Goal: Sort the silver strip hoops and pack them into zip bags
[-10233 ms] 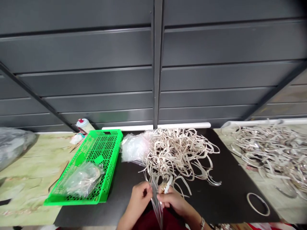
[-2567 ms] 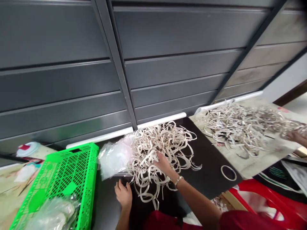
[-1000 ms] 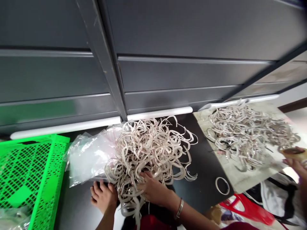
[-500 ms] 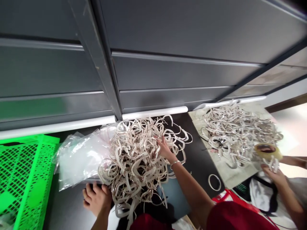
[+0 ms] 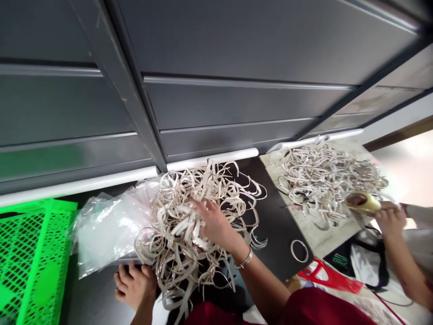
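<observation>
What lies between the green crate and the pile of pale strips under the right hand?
In the head view, clear plastic bags lie on the dark tabletop between the green crate and the strip pile.

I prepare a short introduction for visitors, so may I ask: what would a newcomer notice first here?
Probably the tangled heap of pale strips on the black table, in the middle, with the right hand on it. Next come the bright green crate at the left edge and the yellow tape roll in a co-worker's hand at the right.
</observation>
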The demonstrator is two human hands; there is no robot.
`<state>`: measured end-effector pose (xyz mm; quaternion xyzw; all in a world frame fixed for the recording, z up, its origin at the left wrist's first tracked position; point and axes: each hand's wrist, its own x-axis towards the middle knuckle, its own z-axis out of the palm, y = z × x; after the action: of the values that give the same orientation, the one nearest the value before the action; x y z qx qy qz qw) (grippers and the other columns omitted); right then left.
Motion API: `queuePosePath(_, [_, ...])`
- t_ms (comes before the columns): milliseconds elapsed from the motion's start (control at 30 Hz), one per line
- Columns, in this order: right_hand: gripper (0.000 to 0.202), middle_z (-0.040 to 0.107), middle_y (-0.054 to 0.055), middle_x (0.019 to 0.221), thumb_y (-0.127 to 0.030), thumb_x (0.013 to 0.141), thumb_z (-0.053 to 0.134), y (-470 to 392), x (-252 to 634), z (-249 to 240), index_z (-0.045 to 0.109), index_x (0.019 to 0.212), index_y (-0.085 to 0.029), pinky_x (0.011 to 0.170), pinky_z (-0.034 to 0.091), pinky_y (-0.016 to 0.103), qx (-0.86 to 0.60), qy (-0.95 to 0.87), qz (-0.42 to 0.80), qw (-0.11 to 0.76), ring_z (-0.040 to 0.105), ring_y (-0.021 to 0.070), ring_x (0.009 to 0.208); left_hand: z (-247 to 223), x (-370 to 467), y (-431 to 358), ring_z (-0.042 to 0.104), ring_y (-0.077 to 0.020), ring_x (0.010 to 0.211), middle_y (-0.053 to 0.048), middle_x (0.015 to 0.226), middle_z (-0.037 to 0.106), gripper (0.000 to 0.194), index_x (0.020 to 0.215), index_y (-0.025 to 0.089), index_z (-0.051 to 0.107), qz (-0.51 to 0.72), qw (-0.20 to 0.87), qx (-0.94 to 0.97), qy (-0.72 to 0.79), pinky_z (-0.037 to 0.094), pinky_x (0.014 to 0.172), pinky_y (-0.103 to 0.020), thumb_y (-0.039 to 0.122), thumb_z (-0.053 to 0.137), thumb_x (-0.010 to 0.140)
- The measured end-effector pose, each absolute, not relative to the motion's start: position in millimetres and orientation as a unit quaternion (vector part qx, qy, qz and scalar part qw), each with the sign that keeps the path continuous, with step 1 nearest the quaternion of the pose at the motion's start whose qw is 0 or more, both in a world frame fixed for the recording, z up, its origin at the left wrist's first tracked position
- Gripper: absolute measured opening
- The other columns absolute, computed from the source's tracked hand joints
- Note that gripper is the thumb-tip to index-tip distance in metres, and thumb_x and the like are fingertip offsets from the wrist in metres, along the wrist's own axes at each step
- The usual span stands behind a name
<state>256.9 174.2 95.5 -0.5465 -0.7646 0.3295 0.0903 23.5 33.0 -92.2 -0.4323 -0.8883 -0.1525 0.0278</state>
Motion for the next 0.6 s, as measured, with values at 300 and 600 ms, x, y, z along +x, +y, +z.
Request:
queuePosePath(300, [0.073, 0.034, 0.015, 0.141, -0.007, 0.064, 0.065, 159.1, 362.3, 11.0, 0.045, 0.133, -0.019, 0.106, 0.029, 0.048, -0.723, -0.631, 0.275, 0.059, 0.028, 0.0337, 0.133, -91.6, 23.7, 32.7, 0.025, -0.0313, 0.137, -0.017, 0.145, 0.037, 0.045, 0.13, 0.019, 0.042, -0.146, 0.011, -0.418, -0.897, 0.025, 0.1, -0.054, 0.037, 0.033, 0.089])
queuePosePath(600, [0.014, 0.064, 0.004, 0.07, -0.024, 0.082, 0.05, 192.8, 370.5, 14.3, 0.061, 0.076, -0.017, 0.064, 0.049, 0.027, -0.692, -0.628, 0.32, 0.158, 0.062, 0.0176, 0.065, -85.4, 25.0, 32.7, 0.024, -0.0326, 0.137, -0.02, 0.144, 0.037, 0.046, 0.132, 0.014, 0.042, -0.141, -0.008, -0.419, -0.897, 0.026, 0.1, -0.056, 0.033, 0.035, 0.09])
